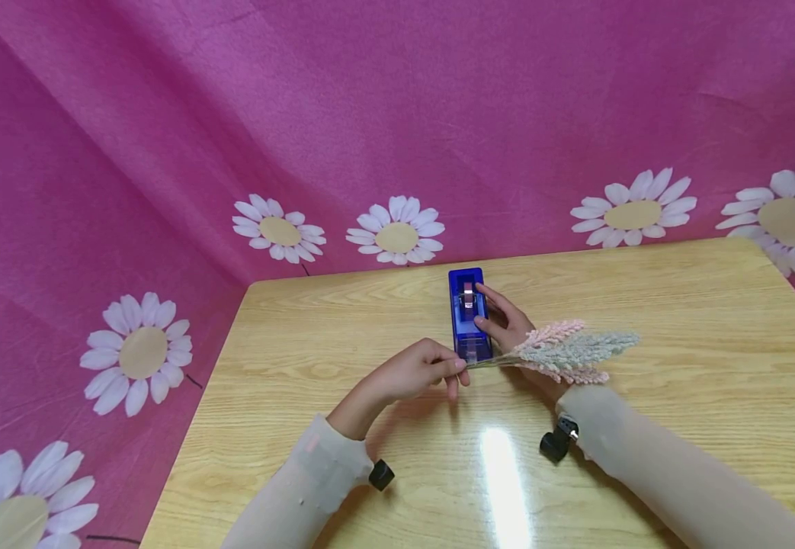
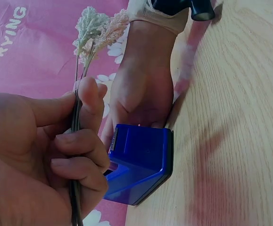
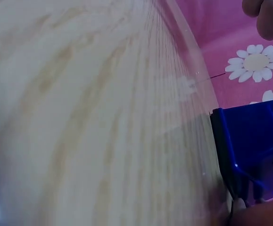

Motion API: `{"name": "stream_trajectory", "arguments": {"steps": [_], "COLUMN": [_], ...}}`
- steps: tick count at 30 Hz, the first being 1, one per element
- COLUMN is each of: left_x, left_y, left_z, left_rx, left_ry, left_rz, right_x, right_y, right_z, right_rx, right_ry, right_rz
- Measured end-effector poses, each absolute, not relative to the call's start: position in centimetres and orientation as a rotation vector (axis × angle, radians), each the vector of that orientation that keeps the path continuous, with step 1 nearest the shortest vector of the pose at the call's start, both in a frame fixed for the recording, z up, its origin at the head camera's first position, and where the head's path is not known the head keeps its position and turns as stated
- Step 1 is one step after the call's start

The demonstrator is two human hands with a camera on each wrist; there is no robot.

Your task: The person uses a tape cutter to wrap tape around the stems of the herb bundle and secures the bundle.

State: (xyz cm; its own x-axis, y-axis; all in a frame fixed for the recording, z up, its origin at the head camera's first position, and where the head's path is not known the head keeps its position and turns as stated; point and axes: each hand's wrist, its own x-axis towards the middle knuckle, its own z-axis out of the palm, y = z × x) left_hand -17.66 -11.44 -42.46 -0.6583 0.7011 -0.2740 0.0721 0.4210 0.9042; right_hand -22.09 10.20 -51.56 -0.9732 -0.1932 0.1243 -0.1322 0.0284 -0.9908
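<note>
A blue tape dispenser (image 1: 461,324) stands on the wooden table, a roll of tape (image 1: 468,293) set in its top. My right hand (image 1: 517,332) holds the dispenser by its right side, thumb and fingers at the upper edge. Just in front of the dispenser, my left hand (image 1: 424,370) grips the thin dark stems (image 2: 76,141) of artificial flower sprigs (image 1: 575,351). Curled fingers and thumb wrap the stems in the left wrist view. The pink and pale green heads point right, crossing over the right wrist in the head view.
The light wooden table (image 1: 301,328) meets a pink cloth (image 1: 397,114) printed with white daisies at its back and left. A bright light reflection (image 1: 503,480) lies near the front. Black wrist cameras sit on both sleeves (image 1: 328,465).
</note>
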Motion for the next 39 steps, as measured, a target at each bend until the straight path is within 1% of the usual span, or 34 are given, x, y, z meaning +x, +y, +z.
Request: {"name": "stream_trajectory", "arguments": {"steps": [6, 12, 16, 22, 29, 39], "left_x": [-17.7, -17.8, -17.9, -18.0, -18.0, -18.1], "left_y": [-11.4, -11.4, -11.4, -11.3, -11.0, -10.9], "left_z": [-42.5, -42.4, -42.3, -42.3, -42.0, -42.1], "left_rx": [0.659, 0.659, 0.667, 0.643, 0.649, 0.641], "left_ry": [2.03, 2.054, 2.054, 2.086, 2.094, 2.124], "left_rz": [1.283, 1.287, 1.296, 1.306, 1.294, 1.286], "right_x": [-22.7, -22.7, -22.5, -22.1, -22.4, -22.5], "right_y": [10.6, 10.6, 10.4, 10.4, 10.2, 10.5], "right_z": [-52.5, -52.8, -52.6, -52.3, -52.6, -52.6], "right_rx": [-0.417, -0.377, -0.336, -0.389, -0.36, -0.378], "right_ry": [2.211, 2.252, 2.231, 2.27, 2.157, 2.23], "right_rz": [-2.113, -2.08, -2.099, -2.084, -2.198, -2.107]}}
